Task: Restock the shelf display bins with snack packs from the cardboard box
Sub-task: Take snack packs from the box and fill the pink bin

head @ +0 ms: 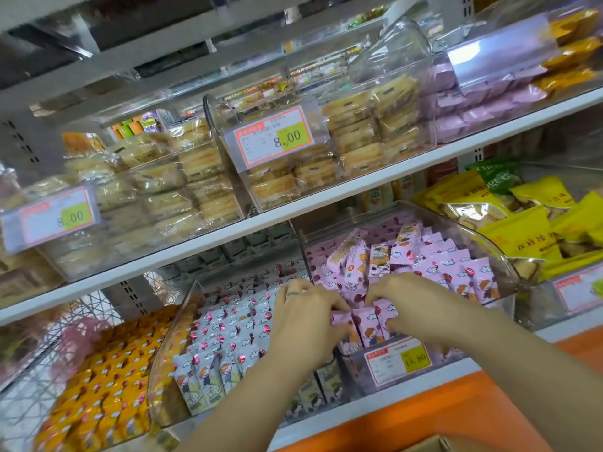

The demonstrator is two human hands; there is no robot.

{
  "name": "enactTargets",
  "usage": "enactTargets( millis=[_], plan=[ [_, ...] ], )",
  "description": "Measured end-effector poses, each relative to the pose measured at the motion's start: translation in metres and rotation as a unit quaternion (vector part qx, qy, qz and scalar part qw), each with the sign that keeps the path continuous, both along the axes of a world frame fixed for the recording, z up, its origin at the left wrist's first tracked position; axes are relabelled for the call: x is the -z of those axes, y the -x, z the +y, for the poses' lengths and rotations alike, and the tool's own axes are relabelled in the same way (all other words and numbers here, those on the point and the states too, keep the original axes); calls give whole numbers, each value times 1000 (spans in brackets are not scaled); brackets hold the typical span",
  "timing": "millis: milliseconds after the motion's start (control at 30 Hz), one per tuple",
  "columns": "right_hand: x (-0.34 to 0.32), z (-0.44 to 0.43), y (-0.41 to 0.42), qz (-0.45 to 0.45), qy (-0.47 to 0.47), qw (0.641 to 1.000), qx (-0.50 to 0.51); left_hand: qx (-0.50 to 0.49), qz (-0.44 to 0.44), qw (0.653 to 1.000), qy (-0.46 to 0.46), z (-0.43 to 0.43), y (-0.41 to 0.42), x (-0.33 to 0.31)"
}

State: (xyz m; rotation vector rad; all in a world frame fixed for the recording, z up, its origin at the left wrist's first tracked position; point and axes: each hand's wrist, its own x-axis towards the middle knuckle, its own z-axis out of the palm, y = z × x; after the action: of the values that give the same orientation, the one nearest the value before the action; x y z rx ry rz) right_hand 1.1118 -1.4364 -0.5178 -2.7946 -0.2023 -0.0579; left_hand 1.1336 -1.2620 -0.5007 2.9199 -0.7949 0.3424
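Cardboard box (427, 445) corner peeks in at the bottom edge; above it the left hand (303, 318) and right hand (408, 301) each grip pink snack packs (368, 324), three or four between them, at the front of the clear bin (504, 265). That bin's heaped, too many to count, so I'd guess it's nearly done. The grey-pack bin (163, 347) and orange packs (107, 370) beside it look stocked too.

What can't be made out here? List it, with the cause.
Head view:
cardboard box: cut off by the bottom edge, contents unseen.
pink packs: count hidden under left hand and right hand.
lower 8.00 price tag: small print blurred.
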Motion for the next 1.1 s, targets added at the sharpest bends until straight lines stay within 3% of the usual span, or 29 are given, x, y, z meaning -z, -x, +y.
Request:
enactTargets(
  millis=[100,233,300,367,433,533,600,667,867,1100],
  plan=[
    [4,3,0,-19,4,1000,0,-5,5,998,-68,-4,5,8],
    [3,3,2,-33,-6,999,-1,-8,26,996,-82,-7,5,6],
    [-5,-4,4,-45,-58,997,3,-1,59,998,-22,-5,1,2],
    [-12,-9,4,-105,-100,989,24,8,75,991,112,-4,-4,-4],
    [-11,-12,2,-151,-74,984,54,-5,63,978,199,-10,-10,-8],
    [1,-9,-3,-119,-36,991,58,-38,45,992,111,-27,-16,-11],
    [7,-7,-7,-109,-70,990,49,-52,63,996,44,-39,-22,-9],
    [8,-9,-10,-120,-125,983,53,-61,78,995,33,-49,-28,-6],
    [5,-19,-10,-167,-209,960,84,-50,103,981,157,-52,-31,-9],
    [7,-9,-4,-87,-125,988,37,-50,145,950,270,-40,-24,-10]
  ],
)
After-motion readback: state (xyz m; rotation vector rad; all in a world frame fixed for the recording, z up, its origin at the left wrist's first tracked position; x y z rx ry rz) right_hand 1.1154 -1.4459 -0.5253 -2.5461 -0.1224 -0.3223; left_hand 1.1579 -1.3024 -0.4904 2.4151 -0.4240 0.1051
